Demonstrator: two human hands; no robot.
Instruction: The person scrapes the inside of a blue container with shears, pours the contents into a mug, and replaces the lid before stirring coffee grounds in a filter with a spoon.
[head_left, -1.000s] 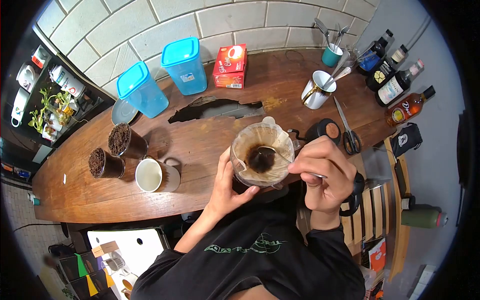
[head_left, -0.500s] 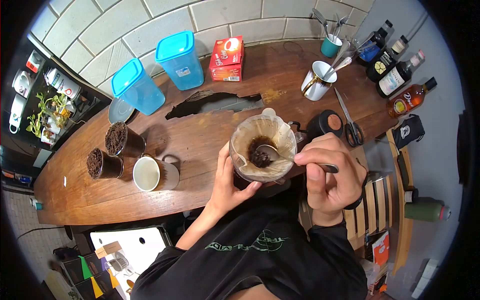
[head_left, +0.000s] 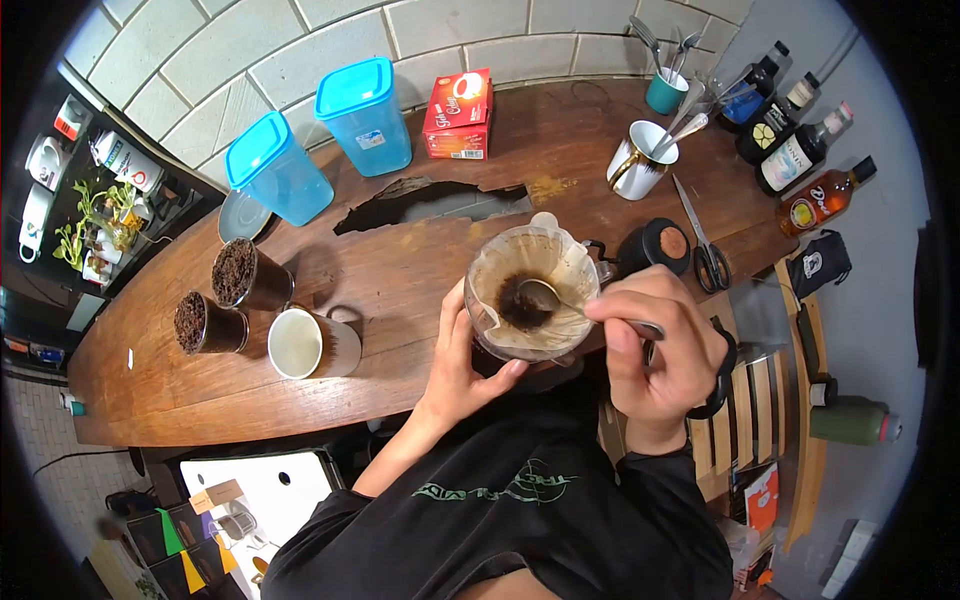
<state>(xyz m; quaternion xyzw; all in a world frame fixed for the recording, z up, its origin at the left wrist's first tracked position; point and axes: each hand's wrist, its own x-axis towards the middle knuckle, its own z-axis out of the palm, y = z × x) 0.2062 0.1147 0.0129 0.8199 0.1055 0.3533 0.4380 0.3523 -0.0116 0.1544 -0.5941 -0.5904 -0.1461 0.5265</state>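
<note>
My left hand (head_left: pixel 460 355) curves round the near left side of a clear coffee dripper (head_left: pixel 478 318), its thumb along the lower edge. Inside sits a stained paper filter (head_left: pixel 570 275) with dark wet coffee grounds (head_left: pixel 522 312) at the bottom. My right hand (head_left: pixel 668 350) pinches the handle of a metal spoon (head_left: pixel 541 296) between thumb and fingers. The spoon's bowl is down in the filter, at the grounds. What stands beneath the dripper is mostly hidden. Just right of the dripper is a round black object with a brown top (head_left: pixel 668 243).
On the wooden counter (head_left: pixel 400 290) are a white mug (head_left: pixel 340 345), two glasses of dark grounds (head_left: pixel 262 285), blue-lidded containers (head_left: pixel 365 125), a red box (head_left: pixel 458 115), a cutlery mug (head_left: pixel 634 175), scissors (head_left: pixel 703 245) and several bottles (head_left: pixel 825 195). A jagged hole (head_left: pixel 430 205) breaks the surface.
The spoon's bowl has moved slightly right and up within the filter, and its load of grounds no longer shows. My right hand has tilted a little; my left keeps its hold.
</note>
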